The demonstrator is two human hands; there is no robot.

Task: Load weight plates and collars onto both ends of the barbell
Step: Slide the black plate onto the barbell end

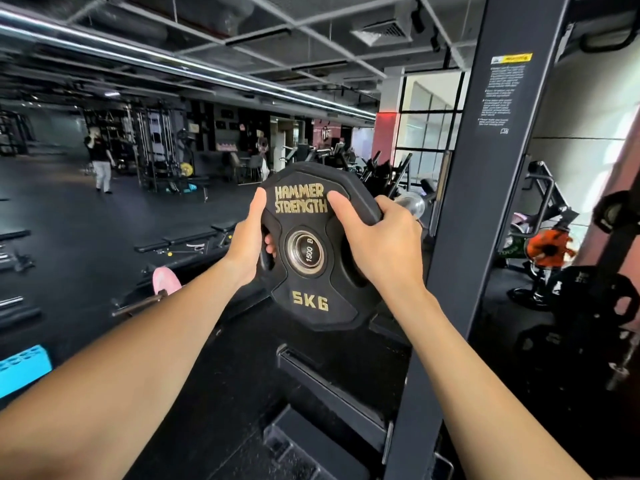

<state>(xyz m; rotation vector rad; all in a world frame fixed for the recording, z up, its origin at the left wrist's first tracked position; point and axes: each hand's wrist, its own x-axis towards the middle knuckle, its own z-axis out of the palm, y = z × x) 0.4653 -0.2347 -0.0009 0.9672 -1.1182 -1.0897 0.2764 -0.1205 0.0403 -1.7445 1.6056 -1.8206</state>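
Observation:
A black 5 kg weight plate [313, 299] with gold lettering stands upright in front of me, held by both hands. My left hand [247, 247] grips its left edge, fingers through a grip slot. My right hand [381, 244] grips its upper right edge, thumb on the face. A barbell sleeve end fills the plate's centre hole [306, 252], so the plate sits on the bar. A chrome bar end [412, 204] shows just behind my right hand.
A dark rack upright [485, 202] rises right of the plate. More black plates [588, 306] hang on storage pegs at the right. Benches [194, 240] and a bar [138, 304] lie on the floor at left. A person [100, 161] stands far back left.

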